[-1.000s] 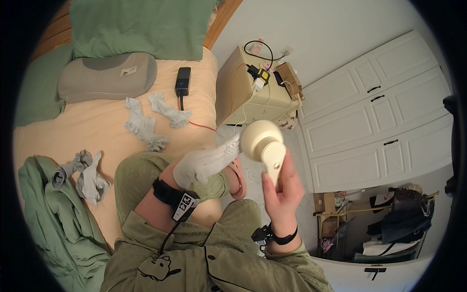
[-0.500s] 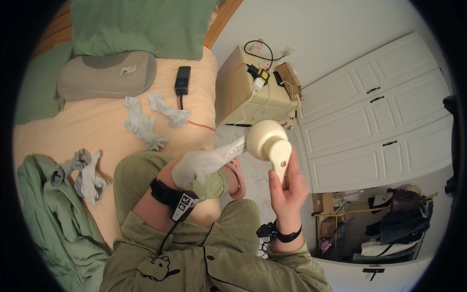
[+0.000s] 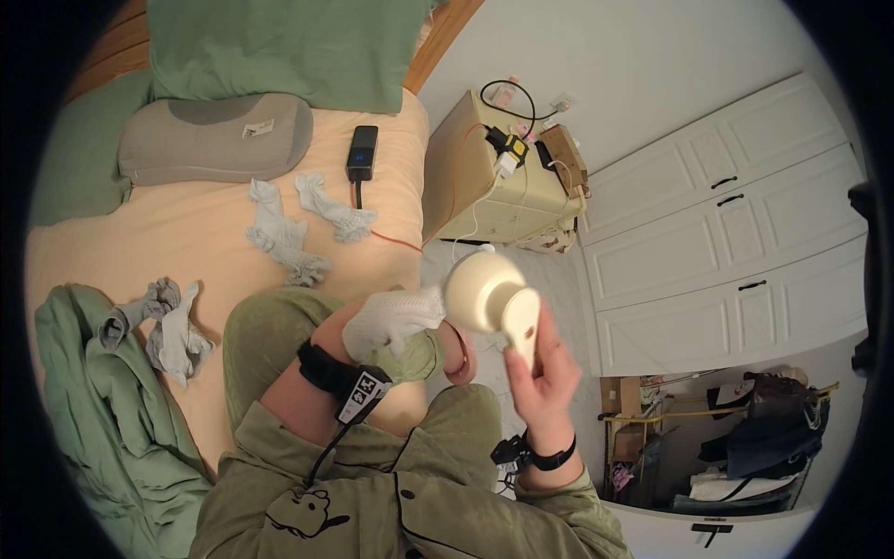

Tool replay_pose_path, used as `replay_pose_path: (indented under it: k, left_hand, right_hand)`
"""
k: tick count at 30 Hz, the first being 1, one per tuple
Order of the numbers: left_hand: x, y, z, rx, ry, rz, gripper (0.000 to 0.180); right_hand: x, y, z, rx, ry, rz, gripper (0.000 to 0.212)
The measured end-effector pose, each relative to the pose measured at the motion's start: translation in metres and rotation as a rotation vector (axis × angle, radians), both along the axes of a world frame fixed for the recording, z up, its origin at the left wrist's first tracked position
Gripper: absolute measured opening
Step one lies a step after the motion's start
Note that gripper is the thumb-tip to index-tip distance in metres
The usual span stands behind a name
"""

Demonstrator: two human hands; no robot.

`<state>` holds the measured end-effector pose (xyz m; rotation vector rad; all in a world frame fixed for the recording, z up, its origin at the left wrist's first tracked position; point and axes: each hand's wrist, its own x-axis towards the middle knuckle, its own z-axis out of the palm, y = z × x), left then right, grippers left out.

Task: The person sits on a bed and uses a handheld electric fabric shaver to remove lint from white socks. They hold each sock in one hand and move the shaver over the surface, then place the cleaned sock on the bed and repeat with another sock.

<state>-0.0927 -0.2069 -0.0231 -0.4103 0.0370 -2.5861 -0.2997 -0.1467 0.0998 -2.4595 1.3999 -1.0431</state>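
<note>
A light grey sock (image 3: 410, 312) covers my left hand (image 3: 377, 328) over my lap, hiding its fingers inside the knit. My right hand (image 3: 545, 377) grips the short handle of a cream fabric shaver (image 3: 482, 287) with a round, bulky head. The shaver's head lies against the far end of the sock and covers part of it. Two more pale grey socks, one nearer (image 3: 279, 238) and one farther right (image 3: 337, 212), lie loose on the bed. Further left are a darker grey sock (image 3: 135, 312) and another light one (image 3: 177, 345).
The bed (image 3: 372, 265) holds a grey pillow (image 3: 214, 140), a black power bank (image 3: 362, 154) with a cable, and a crumpled green blanket (image 3: 102, 401). Beyond its right edge stands a cream nightstand (image 3: 466, 177) with chargers. A white wardrobe (image 3: 689, 252) and hanging clothes fill the right.
My right hand has brought the shaver left and slightly nearer, over the sock's far end, so less of the sock shows. The view has shifted slightly.
</note>
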Motion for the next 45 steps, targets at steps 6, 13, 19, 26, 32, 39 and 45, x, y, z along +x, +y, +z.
replay_pose_path:
  k: [6,13,19,26,32,39,45]
  left_hand:
    - [0.013,-0.008,0.030,-1.285,-0.743,0.632,0.032]
    - [0.010,-0.002,0.028,-0.645,-0.098,0.343,0.025]
    - [-0.006,-0.002,-0.004,-0.182,-0.020,0.038,0.045]
    - [0.007,-0.003,0.007,-0.909,-0.422,0.350,0.041]
    - [0.008,-0.002,-0.006,-0.826,-0.489,0.315,0.057]
    - [0.002,-0.006,-0.013,-0.820,-0.581,0.494,0.067]
    - [-0.004,-0.011,0.005,-0.782,-0.570,0.591,0.047]
  right_hand:
    - [0.006,-0.003,-0.007,0.062,-0.091,-0.081,0.059]
    - [-0.006,0.000,-0.033,-0.010,-0.119,-0.044,0.060]
    - [-0.019,0.012,-0.046,0.013,-0.163,-0.101,0.060]
    - [-0.014,0.004,-0.055,-0.069,-0.149,-0.060,0.061]
    - [-0.017,0.000,-0.059,-0.151,-0.085,0.008,0.059]
    - [-0.017,0.005,-0.061,0.062,-0.252,-0.194,0.061]
    - [-0.018,0.005,-0.060,0.053,-0.206,-0.237,0.060]
